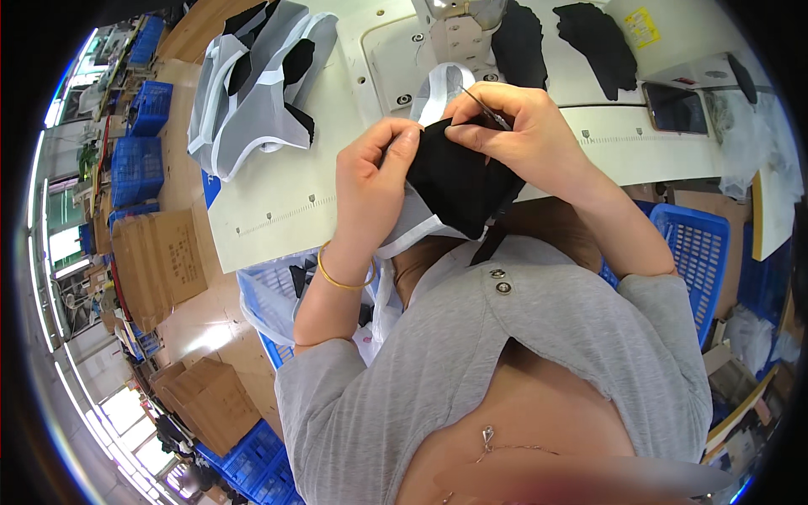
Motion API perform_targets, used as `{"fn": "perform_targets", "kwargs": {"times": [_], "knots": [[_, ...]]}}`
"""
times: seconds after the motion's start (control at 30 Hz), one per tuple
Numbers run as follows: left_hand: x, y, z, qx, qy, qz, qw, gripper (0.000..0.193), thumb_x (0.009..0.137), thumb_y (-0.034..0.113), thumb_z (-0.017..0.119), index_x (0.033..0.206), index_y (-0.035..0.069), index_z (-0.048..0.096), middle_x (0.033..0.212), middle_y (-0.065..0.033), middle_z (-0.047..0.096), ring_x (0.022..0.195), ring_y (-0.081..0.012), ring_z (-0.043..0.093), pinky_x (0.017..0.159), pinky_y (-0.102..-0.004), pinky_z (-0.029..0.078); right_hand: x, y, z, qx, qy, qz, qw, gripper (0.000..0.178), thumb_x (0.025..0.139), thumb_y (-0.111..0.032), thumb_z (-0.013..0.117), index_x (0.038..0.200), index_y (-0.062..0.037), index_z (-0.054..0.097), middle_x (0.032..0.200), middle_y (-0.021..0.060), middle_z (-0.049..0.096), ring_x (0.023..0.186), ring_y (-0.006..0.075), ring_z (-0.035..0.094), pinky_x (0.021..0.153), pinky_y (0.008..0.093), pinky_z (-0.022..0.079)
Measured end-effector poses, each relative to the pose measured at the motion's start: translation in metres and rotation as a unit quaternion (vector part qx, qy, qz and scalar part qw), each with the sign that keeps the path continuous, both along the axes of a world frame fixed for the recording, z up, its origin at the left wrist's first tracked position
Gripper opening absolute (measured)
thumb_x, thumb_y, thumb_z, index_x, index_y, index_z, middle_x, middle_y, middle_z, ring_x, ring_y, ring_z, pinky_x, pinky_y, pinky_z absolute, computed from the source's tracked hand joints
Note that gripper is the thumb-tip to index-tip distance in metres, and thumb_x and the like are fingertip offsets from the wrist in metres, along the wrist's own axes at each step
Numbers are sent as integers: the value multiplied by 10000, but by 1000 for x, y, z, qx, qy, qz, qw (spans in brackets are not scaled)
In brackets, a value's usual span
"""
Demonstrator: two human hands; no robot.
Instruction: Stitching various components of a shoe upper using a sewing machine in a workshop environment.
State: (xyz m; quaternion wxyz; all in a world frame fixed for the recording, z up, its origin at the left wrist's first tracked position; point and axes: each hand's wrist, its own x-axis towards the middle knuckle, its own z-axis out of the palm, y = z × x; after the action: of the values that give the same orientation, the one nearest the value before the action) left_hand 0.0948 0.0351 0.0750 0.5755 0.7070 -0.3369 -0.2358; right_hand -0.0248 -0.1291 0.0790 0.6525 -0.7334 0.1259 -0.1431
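Observation:
My left hand (pixel 370 177) pinches the upper left edge of a black fabric piece (pixel 459 189) between thumb and fingers. At its upper right edge, my right hand (pixel 539 135) closes thumb and fingers on the same piece. A thin, dark, pointed metal tool (pixel 486 109) also sits in the right hand's fingers; its exact kind is unclear. Pale mesh fabric with a white border (pixel 410 225) hangs below and behind the black piece, and more of it shows above, between my hands and the sewing machine (pixel 463 42).
A pile of white-edged mesh pieces with black patches (pixel 252 109) lies on the table's left. Black fabric pieces (pixel 598 46) and a phone (pixel 675 108) lie at the right. Blue baskets (pixel 694 252) stand beside me; cardboard boxes (pixel 160 265) sit on the floor.

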Motion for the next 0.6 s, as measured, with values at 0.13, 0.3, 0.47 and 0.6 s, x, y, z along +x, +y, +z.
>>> {"fn": "perform_targets", "kwargs": {"times": [0.13,0.3,0.47,0.6], "knots": [[2,3,1,-24,77,-17,997,190,987,118,576,961,-35,685,814,29,625,773,-33,516,707,-185,417,-1,1,-7,-57,-25,-33,998,104,861,-72,703,899,22,678,771,16,648,708,56,561,640,232,461],[3,2,-1,-27,83,-22,996,204,991,133,579,968,-37,689,829,21,639,782,-33,527,713,-182,423,-1,4,-11,-54,-23,-52,997,84,879,-66,693,896,15,682,777,-16,638,722,31,539,651,206,447],[2,0,0,-36,122,-24,992,221,995,148,576,979,-38,694,844,12,656,796,-35,547,729,-184,435,0,7,-16,-35,-52,-89,994,149,838,-118,716,855,23,671,713,55,644,663,79,551,607,266,457],[1,-1,1,-32,107,-25,993,156,950,105,641,974,-38,696,856,1,671,795,-44,565,723,-195,451,-2,8,-12,-42,-26,-77,996,86,878,-67,697,884,17,678,775,-22,638,721,27,532,642,203,440]]}}
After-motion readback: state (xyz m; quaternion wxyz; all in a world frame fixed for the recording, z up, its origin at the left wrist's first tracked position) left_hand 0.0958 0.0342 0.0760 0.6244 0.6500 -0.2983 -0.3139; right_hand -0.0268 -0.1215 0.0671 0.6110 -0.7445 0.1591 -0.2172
